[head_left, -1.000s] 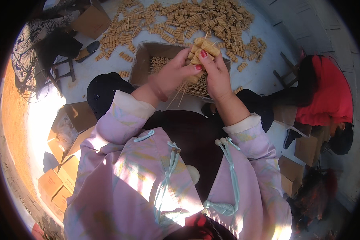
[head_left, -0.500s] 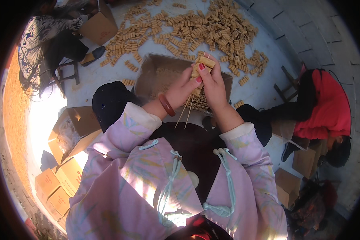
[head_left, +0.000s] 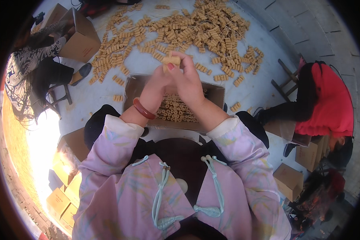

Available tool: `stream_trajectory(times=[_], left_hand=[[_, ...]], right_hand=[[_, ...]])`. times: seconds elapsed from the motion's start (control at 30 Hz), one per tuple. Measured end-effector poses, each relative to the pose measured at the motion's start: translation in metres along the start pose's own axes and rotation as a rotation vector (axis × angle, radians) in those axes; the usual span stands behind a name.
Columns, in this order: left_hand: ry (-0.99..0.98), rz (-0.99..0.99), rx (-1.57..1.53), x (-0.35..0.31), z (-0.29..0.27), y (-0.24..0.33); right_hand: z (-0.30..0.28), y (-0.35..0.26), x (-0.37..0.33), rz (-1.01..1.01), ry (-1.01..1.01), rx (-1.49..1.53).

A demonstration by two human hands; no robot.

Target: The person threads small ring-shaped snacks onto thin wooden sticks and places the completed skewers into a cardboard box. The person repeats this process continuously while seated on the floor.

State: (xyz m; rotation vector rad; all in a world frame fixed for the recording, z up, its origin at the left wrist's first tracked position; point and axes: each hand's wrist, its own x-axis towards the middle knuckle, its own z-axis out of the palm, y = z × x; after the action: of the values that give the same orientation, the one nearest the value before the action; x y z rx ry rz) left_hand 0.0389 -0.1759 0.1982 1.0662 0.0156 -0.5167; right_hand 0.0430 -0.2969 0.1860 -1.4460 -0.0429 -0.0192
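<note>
Rolls [head_left: 171, 60] are held up near the far edge of the box [head_left: 216, 94], pinched by the right hand [head_left: 188, 83]. The left hand [head_left: 155, 88] is alongside, blurred; I cannot tell its grip.

Forearms [head_left: 216, 116] forward, fingers [head_left: 186, 61] apparently curled

A smooth, pale blue-grey floor [head_left: 84, 94] spreads across the space, mostly in soft shade. At the upper right, a grey surface of large blocks [head_left: 314, 26] shows short dark joints; whether it is wall or paving is unclear. Low, dark-framed seats stand on either side: a left stool [head_left: 68, 95] and a right stool [head_left: 280, 90]. Along the left, glaring sunlight [head_left: 47, 134] whitens the ground beside an orange-tan strip [head_left: 17, 132].
</note>
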Motion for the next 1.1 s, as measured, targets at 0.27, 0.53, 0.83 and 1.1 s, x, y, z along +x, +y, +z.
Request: stream_trajectory(times=[0.27, 0.53, 0.83, 1.1], left_hand=[[0.203, -0.051, -0.285, 0.056, -0.060, -0.008], [0.328, -0.081, -0.270, 0.077, -0.060, -0.029], [0.346, -0.247, -0.160, 0.082, -0.065, -0.027], [0.296, -0.239, -0.144, 0.079, -0.057, -0.024]], right_hand=[[-0.130, 0.034, 0.092, 0.092, -0.048, -0.120], [-0.293, 0.251, 0.073, 0.521, 0.028, -0.950], [-0.262, 0.314, 0.078, 0.671, -0.243, -1.538], [-0.281, 0.261, 0.069, 0.584, -0.104, -1.249]])
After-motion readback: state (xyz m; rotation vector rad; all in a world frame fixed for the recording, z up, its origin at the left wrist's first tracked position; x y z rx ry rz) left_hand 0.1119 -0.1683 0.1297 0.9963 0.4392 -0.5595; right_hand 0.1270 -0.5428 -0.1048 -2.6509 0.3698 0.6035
